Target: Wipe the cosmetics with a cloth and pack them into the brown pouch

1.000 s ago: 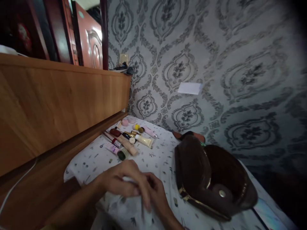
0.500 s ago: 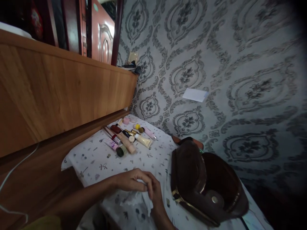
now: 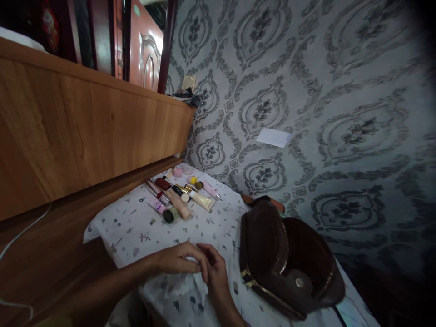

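Near the front of the cloth-covered table (image 3: 129,234), my left hand (image 3: 184,260) is closed on a crumpled white tissue (image 3: 186,285) that hangs below it. My right hand (image 3: 216,269) touches the left one at the fingertips, its fingers bent; whether it also grips the tissue I cannot tell. An open dark brown bag (image 3: 262,240) lies to the right of my hands. Beyond them are several cosmetics, among them a cream tube (image 3: 202,200), a pink tube (image 3: 211,190), a beige tube (image 3: 179,205) and a dark-lidded jar (image 3: 170,215).
A wooden cabinet (image 3: 95,122) runs along the left, with a white cable (image 3: 23,230) in front of it. The patterned wall behind bears a white paper (image 3: 274,137). An orange-brown item (image 3: 277,205) lies behind the bag.
The fingers of my right hand have spread a little where they meet the left hand. The view has shifted slightly, and the table items are otherwise unchanged.
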The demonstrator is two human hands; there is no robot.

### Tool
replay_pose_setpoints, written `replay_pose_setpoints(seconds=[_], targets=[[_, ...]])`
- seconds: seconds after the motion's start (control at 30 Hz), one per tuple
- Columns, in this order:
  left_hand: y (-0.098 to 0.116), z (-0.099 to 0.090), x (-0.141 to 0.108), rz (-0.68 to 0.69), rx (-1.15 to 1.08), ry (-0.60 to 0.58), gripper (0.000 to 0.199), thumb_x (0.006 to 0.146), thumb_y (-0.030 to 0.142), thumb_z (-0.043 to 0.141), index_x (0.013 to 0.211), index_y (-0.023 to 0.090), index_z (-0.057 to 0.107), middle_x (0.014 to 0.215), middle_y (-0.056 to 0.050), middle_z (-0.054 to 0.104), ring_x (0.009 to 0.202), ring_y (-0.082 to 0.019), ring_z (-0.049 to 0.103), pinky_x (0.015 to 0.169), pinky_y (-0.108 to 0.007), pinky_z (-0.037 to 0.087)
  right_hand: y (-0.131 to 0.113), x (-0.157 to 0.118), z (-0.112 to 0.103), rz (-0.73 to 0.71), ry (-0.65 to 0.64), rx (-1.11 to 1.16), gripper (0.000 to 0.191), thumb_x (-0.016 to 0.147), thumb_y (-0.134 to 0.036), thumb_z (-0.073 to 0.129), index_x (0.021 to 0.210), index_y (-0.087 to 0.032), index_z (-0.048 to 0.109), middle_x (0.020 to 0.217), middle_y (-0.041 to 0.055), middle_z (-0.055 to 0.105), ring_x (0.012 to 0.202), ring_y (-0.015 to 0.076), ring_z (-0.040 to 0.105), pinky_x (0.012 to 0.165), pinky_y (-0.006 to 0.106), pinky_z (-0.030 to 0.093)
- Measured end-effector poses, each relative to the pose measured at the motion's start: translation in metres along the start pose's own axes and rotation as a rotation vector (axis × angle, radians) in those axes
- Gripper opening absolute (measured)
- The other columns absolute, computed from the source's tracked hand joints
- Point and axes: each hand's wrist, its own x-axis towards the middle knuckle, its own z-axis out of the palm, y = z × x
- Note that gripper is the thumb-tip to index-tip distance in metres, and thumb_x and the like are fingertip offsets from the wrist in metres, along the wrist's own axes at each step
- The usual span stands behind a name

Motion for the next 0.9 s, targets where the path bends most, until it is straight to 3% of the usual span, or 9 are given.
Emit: replay_pose_setpoints(seconds=[0.1,0.17,0.23,0.3,0.43,0.53,0.63,0.73,0.9], targets=[[0.001,-0.012,0.000,-0.017,0.098,0.054,0.043,0.088,0.053,0.059,0.082,0.014,0.074,0.085,-0.009,0.075,0.087,-0.023,0.069,0.087,-0.031,0.050,-0.001,0.000,0.001,-0.019,-0.014,0.003,0.033,0.068,-0.043,0.074,0.086,-0.016,0.074,0.070,0.0038,0.068,0.066,0.0191,0.060,0.061,0.028,0.049],[0.006,-0.032,0.002,-0.030,0.273,0.140,0.042,0.090,0.050,0.055,0.086,0.013,0.074,0.087,-0.009,0.075,0.087,-0.023,0.069,0.084,-0.029,0.050,-0.001,-0.001,0.003,0.002,-0.035,0.022,0.033,0.071,-0.045,0.074,0.088,-0.016,0.073,0.061,-0.0002,0.060,0.057,0.0149,0.053,0.054,0.025,0.043],[0.015,-0.061,0.007,-0.080,0.573,0.266,0.039,0.091,0.045,0.050,0.090,0.014,0.073,0.089,-0.008,0.075,0.088,-0.022,0.068,0.083,-0.027,0.050,0.000,-0.002,0.005,0.048,-0.042,0.066,0.036,0.072,-0.047,0.074,0.089,-0.015,0.071,0.057,-0.0037,0.053,0.050,0.0112,0.045,0.048,0.022,0.036],[0.029,-0.098,0.013,-0.232,1.019,0.425,0.035,0.093,0.038,0.045,0.094,0.018,0.072,0.099,-0.004,0.075,0.095,-0.020,0.068,0.087,-0.025,0.049,0.002,-0.002,0.006,0.087,-0.040,0.114,0.038,0.071,-0.048,0.075,0.089,-0.015,0.069,0.057,-0.0045,0.051,0.049,0.0100,0.043,0.046,0.021,0.034],[0.059,-0.175,0.025,-0.460,1.328,0.576,0.034,0.092,0.028,0.044,0.112,0.018,0.069,0.116,-0.013,0.071,0.111,-0.030,0.062,0.096,-0.041,0.045,0.007,-0.001,0.006,0.097,-0.047,0.139,0.035,0.073,-0.046,0.074,0.090,-0.016,0.068,0.059,-0.0042,0.051,0.050,0.0100,0.044,0.046,0.021,0.034],[0.066,-0.220,0.032,-0.656,1.467,0.515,0.040,0.085,0.018,0.052,0.122,0.019,0.068,0.126,-0.017,0.066,0.118,-0.035,0.058,0.098,-0.045,0.043,0.009,0.000,0.006,0.073,-0.051,0.126,0.032,0.076,-0.043,0.072,0.092,-0.016,0.069,0.062,-0.0037,0.053,0.052,0.0100,0.047,0.047,0.021,0.035],[0.060,-0.246,0.037,-0.819,1.519,0.363,0.049,0.072,0.012,0.064,0.120,0.024,0.071,0.124,-0.013,0.069,0.114,-0.032,0.062,0.094,-0.039,0.045,0.006,0.000,0.006,0.079,-0.057,0.116,0.029,0.078,-0.041,0.069,0.093,-0.016,0.067,0.062,-0.0040,0.052,0.052,0.0100,0.047,0.047,0.021,0.035],[0.053,-0.253,0.043,-0.879,1.553,0.222,0.058,0.065,0.007,0.068,0.120,0.025,0.071,0.120,-0.010,0.072,0.112,-0.031,0.063,0.091,-0.033,0.045,0.002,-0.002,0.007,0.072,-0.048,0.098,0.024,0.077,-0.036,0.066,0.091,-0.016,0.067,0.062,-0.0044,0.053,0.053,0.0096,0.048,0.050,0.021,0.036],[0.047,-0.246,0.057,-0.811,1.612,0.092,0.051,0.072,0.011,0.061,0.121,0.023,0.070,0.099,-0.007,0.077,0.095,-0.031,0.068,0.080,-0.033,0.046,0.000,-0.002,0.005,0.095,-0.050,0.096,0.019,0.074,-0.027,0.062,0.090,-0.016,0.067,0.065,-0.0047,0.054,0.055,0.0086,0.051,0.051,0.020,0.038]])
